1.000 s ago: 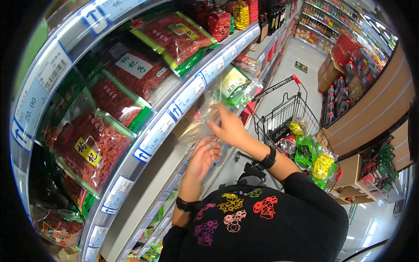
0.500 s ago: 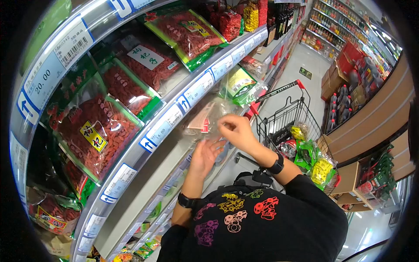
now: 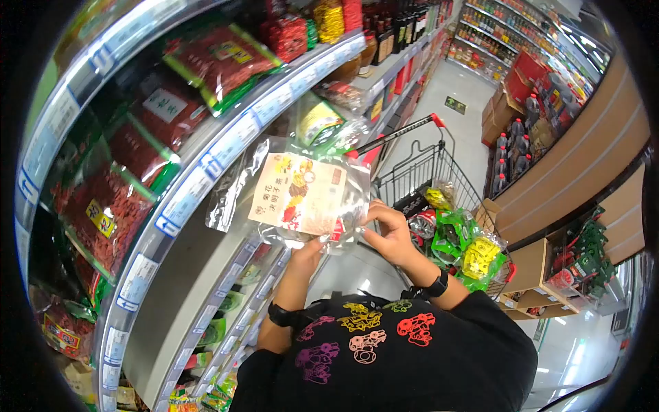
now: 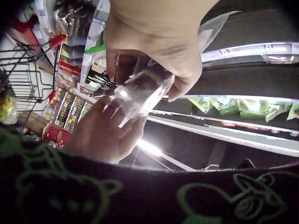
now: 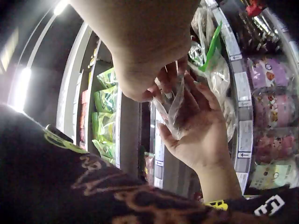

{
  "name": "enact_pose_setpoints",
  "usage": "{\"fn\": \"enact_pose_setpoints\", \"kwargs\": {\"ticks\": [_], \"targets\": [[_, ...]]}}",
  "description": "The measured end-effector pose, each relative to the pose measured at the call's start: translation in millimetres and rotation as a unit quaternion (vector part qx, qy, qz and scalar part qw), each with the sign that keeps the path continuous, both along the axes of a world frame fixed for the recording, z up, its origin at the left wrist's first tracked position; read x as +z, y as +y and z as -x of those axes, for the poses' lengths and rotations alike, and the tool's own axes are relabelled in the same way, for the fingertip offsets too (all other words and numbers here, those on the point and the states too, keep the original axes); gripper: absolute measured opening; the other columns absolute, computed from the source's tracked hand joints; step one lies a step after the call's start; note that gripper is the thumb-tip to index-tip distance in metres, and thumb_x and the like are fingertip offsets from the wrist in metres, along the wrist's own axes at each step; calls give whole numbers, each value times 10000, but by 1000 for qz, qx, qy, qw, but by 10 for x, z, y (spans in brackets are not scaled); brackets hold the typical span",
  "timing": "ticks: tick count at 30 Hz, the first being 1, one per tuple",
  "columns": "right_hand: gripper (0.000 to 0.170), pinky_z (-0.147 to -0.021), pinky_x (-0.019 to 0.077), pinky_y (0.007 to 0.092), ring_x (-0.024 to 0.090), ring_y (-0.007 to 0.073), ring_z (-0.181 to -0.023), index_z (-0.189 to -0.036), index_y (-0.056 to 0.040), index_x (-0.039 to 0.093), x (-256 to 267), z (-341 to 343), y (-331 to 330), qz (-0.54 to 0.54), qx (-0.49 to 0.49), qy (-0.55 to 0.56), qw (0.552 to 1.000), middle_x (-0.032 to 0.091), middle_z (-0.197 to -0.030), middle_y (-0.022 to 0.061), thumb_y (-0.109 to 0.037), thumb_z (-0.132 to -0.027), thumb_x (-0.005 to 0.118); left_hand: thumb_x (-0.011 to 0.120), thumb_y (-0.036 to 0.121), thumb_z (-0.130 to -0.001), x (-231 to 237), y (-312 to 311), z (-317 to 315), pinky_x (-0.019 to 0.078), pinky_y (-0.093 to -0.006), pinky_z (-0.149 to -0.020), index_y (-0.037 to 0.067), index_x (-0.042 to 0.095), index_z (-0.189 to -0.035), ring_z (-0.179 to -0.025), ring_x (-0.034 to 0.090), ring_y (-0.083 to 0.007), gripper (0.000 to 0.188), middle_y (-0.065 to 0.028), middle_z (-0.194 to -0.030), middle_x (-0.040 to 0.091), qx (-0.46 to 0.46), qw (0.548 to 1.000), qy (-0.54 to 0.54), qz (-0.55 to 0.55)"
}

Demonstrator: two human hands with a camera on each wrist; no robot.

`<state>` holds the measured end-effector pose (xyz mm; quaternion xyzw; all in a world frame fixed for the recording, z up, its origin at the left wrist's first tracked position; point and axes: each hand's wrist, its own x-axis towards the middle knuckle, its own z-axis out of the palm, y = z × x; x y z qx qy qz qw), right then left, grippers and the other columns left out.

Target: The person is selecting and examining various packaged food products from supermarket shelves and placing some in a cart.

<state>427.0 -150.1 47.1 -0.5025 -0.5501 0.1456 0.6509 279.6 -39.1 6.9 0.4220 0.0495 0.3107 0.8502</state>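
Observation:
A clear plastic pouch with a beige printed label [image 3: 298,192] is held up in front of the shelf edge. My left hand [image 3: 307,255] grips its lower edge, thumb on the front, while my right hand [image 3: 391,233] pinches its right corner. In the left wrist view the left hand [image 4: 154,46] curls round the crinkled clear plastic [image 4: 147,91], and the right hand [image 4: 105,133] lies against the other side. From the right wrist, the right hand [image 5: 149,56] pinches the pouch edge [image 5: 175,109], with the left hand [image 5: 201,135] behind it.
Bags of red dried berries [image 3: 103,209] fill the curved shelf at left, its edge lined with price tags [image 3: 226,141]. Another clear bag with a green and yellow label [image 3: 321,123] lies beyond the pouch. A wire cart [image 3: 446,178] holding several packets stands at right, near cardboard boxes [image 3: 528,271].
The labelled pouch, earlier low by the shelf edge, is now raised and turned with its label in full view. Both hands have closed on it. The head view has shifted.

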Motion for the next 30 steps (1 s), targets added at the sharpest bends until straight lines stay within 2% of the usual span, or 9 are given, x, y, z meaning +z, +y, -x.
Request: {"fn": "enact_pose_setpoints", "kwargs": {"ticks": [4, 8, 11, 12, 17, 19, 23, 27, 30], "targets": [[473, -765, 406, 278, 456, 161, -900, -1099, -45, 353, -107, -351, -593, -8, -116, 137, 984, 394, -1044, 84, 6, -683, 572, 502, 27, -705, -144, -346, -486, 329, -337, -934, -17, 290, -1252, -1122, 415, -223, 588, -126, -1210, 426, -39, 991, 36, -120], [641, -744, 413, 269, 433, 161, -950, -1251, -93, 274, -207, -659, -1426, 131, -244, 207, 938, 356, -1060, 64, -93, -694, 591, 520, 112, -732, -445, -881, -1024, 333, -366, -945, -12, 257, -1268, -1138, 408, -253, 610, -132, -1253, 391, -174, 982, 6, -67], [647, -725, 420, 259, 454, 162, -934, -1258, -101, 275, -392, -730, -1921, 130, -314, 268, 902, 342, -1054, 66, -40, -697, 594, 522, 130, -740, -296, -1355, -1396, 336, -367, -943, -5, 241, -1277, -1162, 379, -244, 621, -114, -1281, 358, -235, 971, -1, -47], [669, -717, 431, 262, 466, 160, -921, -1267, -113, 267, -376, -708, -2059, 95, -322, 312, 889, 331, -1055, 68, 18, -691, 580, 514, 155, -755, -369, -1436, -1476, 314, -375, -960, 4, 247, -1279, -1185, 344, -239, 607, -101, -1298, 333, -277, 957, 24, -81], [657, -756, 438, 300, 493, 179, -921, -1269, -121, 247, -582, -630, -2563, -74, -415, 435, 796, 345, -1088, 78, 5, -717, 578, 484, 287, -793, -285, -1845, -1907, 263, -410, -989, 41, 248, -1290, -1203, 312, -250, 603, -94, -1298, 335, -415, 908, 28, 51], [636, -768, 436, 314, 502, 186, -922, -1269, -121, 244, -576, -607, -2721, -136, -431, 502, 737, 380, -1088, 75, 1, -735, 567, 469, 337, -802, -268, -2013, -2030, 268, -421, -984, 48, 249, -1291, -1202, 315, -253, 610, -90, -1299, 335, -430, 898, 31, 89], [579, -858, 419, 396, 452, 225, -1083, -1301, -120, 210, -725, -635, -3042, -188, -200, 578, 769, 430, -1202, 80, -84, -807, 510, 425, 472, -808, -153, -2275, -2209, 250, -431, -991, 75, 241, -1300, -1207, 307, -260, 658, -82, -1308, 327, -498, 863, -6, 85], [599, -891, 400, 416, 432, 231, -1113, -1307, -117, 213, -507, -519, -3087, -227, -219, 521, 793, 397, -1247, 65, -124, -799, 531, 343, 439, -862, -53, -2431, -2292, 266, -424, -984, 80, 235, -1301, -1193, 332, -248, 577, -86, -1306, 329, -503, 863, 3, 41], [596, -877, 408, 418, 435, 232, -1107, -1268, -101, 252, -606, -557, -3098, -304, -322, 496, 747, 411, -1220, 80, -60, -762, 564, 358, 315, -885, -66, -2441, -2394, 313, -430, -949, 104, 205, -1310, -1180, 348, -270, 499, -98, -1308, 322, -501, 859, 95, -40]]}}
